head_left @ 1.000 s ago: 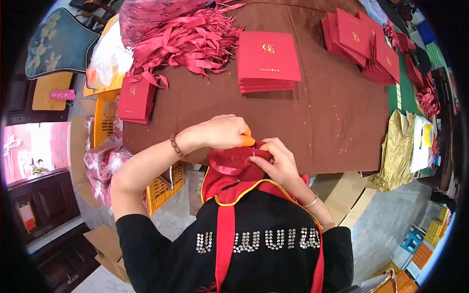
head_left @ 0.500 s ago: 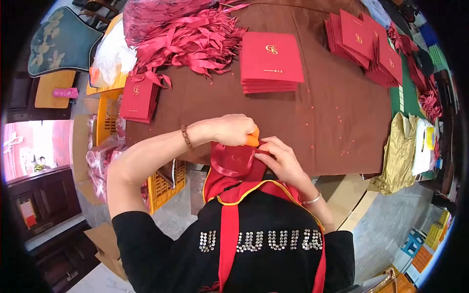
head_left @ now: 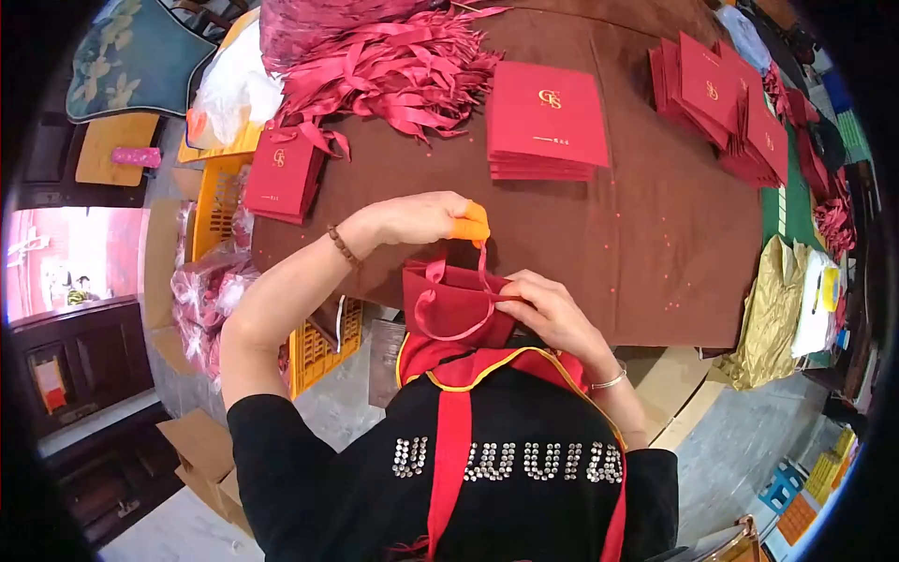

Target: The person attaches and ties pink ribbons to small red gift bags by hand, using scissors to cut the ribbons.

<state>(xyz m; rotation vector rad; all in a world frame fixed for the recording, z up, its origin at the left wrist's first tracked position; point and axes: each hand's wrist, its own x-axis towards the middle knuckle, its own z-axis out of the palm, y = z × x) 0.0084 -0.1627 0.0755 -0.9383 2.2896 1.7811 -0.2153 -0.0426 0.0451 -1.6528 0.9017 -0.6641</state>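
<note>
A small red paper bag [head_left: 459, 304] stands tilted against my apron at the table's front edge. My left hand [head_left: 426, 220], its fingertips in orange covers, pinches the end of a red ribbon [head_left: 485, 267] above the bag. The ribbon runs down to the bag, and another part of it loops across the bag's front. My right hand [head_left: 543, 314] grips the bag's upper right edge between thumb and fingers.
On the brown cloth [head_left: 562, 253] lie a heap of red ribbons [head_left: 384, 75], a middle stack of red bags [head_left: 548, 117], more bags [head_left: 283, 176] at left and others [head_left: 716, 103] at right. An orange crate [head_left: 326, 347] and gold wrapping [head_left: 763, 314] flank the table.
My left hand has risen away from the bag, drawing the ribbon up. My right hand stays at the bag's edge. The bag's opening shows more, and the whole view has shifted slightly.
</note>
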